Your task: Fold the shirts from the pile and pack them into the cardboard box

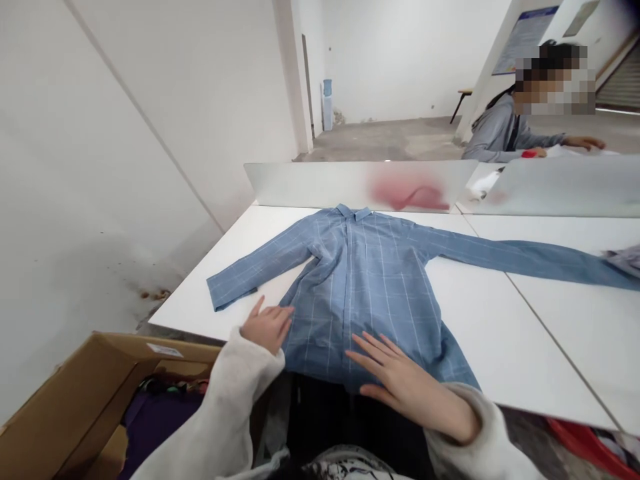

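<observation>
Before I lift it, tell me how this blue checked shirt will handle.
The blue checked shirt will likely hang floppy, since its sleeves lie flat and limp on the white table. It probably weighs little for its spread. It may slide easily over that smooth top if pushed.

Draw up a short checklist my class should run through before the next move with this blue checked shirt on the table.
Collar toward the far side of the table: ok.
Left-of-view sleeve lying flat: ok.
Right-of-view sleeve laid out fully: cannot tell, it runs out of view.
Shirt body smooth: not ok, rucked near the left-of-view underarm.
Hem laid flat: cannot tell, not visible.
Left hand and right hand on the shirt: ok.
</observation>
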